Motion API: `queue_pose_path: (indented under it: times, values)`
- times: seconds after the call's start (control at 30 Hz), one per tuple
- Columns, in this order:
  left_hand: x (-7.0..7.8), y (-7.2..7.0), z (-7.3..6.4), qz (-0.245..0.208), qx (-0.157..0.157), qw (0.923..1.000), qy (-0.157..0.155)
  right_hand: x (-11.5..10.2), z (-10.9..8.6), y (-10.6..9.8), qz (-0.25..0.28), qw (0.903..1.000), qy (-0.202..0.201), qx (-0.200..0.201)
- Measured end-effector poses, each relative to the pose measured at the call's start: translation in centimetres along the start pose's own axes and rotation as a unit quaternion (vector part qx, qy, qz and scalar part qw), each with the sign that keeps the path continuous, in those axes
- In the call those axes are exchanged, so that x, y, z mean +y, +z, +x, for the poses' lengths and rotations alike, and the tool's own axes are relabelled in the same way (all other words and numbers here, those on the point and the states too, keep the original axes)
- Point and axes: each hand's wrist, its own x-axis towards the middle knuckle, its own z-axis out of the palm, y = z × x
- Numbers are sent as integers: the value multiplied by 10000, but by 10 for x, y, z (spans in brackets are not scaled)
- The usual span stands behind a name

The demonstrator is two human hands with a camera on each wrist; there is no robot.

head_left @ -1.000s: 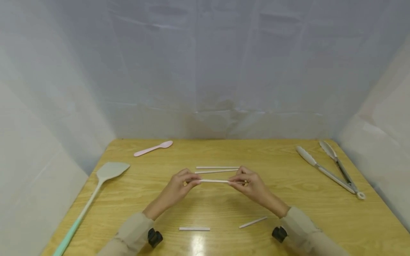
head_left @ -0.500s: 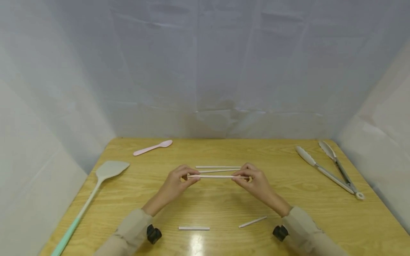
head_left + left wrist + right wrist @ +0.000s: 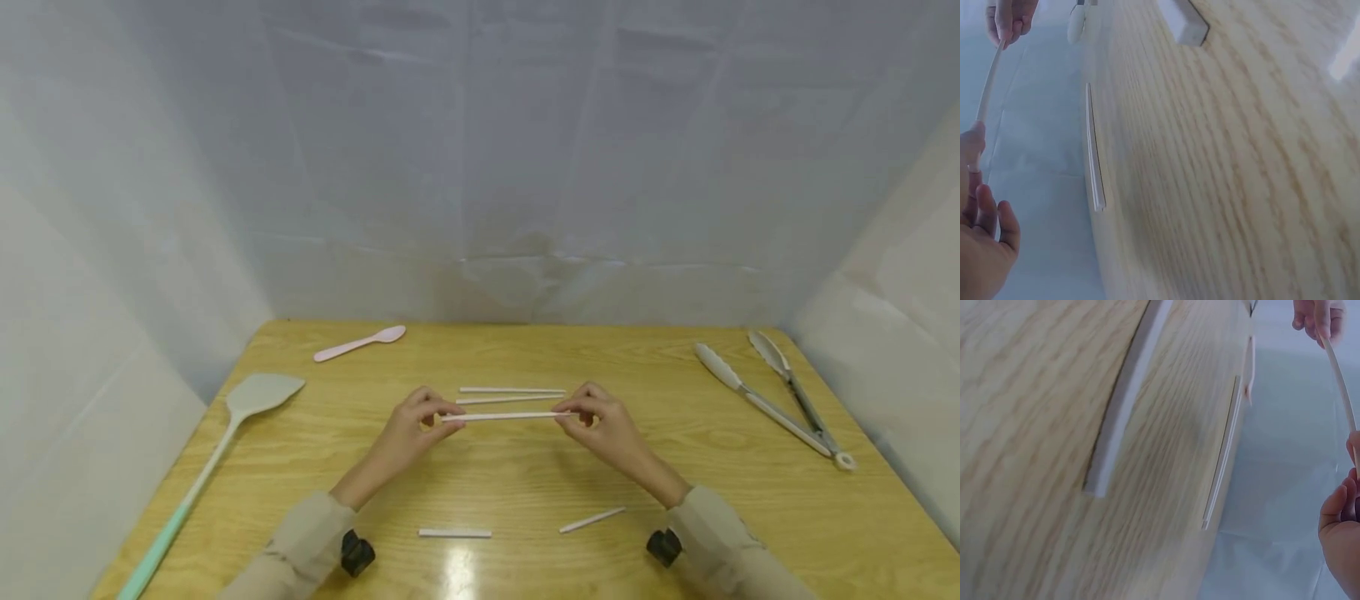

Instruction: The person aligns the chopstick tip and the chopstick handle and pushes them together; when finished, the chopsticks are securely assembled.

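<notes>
In the head view a slim pale pink chopstick (image 3: 510, 415) is held level above the middle of the table. My left hand (image 3: 420, 423) pinches its left end between thumb and fingers. My right hand (image 3: 597, 421) pinches the other end the same way. Beyond it, two more pale chopsticks (image 3: 510, 390) lie side by side on the wood, nearly parallel. In the left wrist view the held chopstick (image 3: 989, 84) spans from one hand to the other, well clear of the tabletop.
Two shorter pale square-edged sticks, one at front left (image 3: 455, 533) and one at front right (image 3: 592, 520), lie nearer me. A long turner (image 3: 210, 467) is at the left, a pink spoon (image 3: 360, 342) at back left, and metal tongs (image 3: 780, 412) at the right. Pale sheeting (image 3: 510, 167) encloses the table.
Both hands have risen slightly and moved apart along the chopstick, so more of it shows between them. The things on the table have stayed put.
</notes>
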Motion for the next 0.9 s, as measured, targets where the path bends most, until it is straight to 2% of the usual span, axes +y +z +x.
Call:
queue_pose_path:
  times: [0.2, 0.37, 0.57, 0.7, 0.83, 0.9]
  values:
    - [-2, 5, -1, -3, -161, 9995, -288, 14, -6, -4, -27, 9996, 194, -186]
    - [-5, 9, -2, -71, -621, 9959, -649, 25, -10, -6, -222, 9989, 324, -242]
    - [-8, 12, -4, -123, -1030, 9914, -795, 36, -14, -4, -332, 9972, 494, -462]
    - [-10, 13, -3, -135, -1200, 9883, -927, 41, -15, -3, -332, 9935, 751, -787]
    - [-13, 14, -2, -74, -1298, 9856, -1081, 44, -16, -2, -317, 9842, 1153, -1309]
    - [-15, 15, -1, -42, -1309, 9849, -1135, 45, -15, -2, -352, 9808, 1200, -1498]
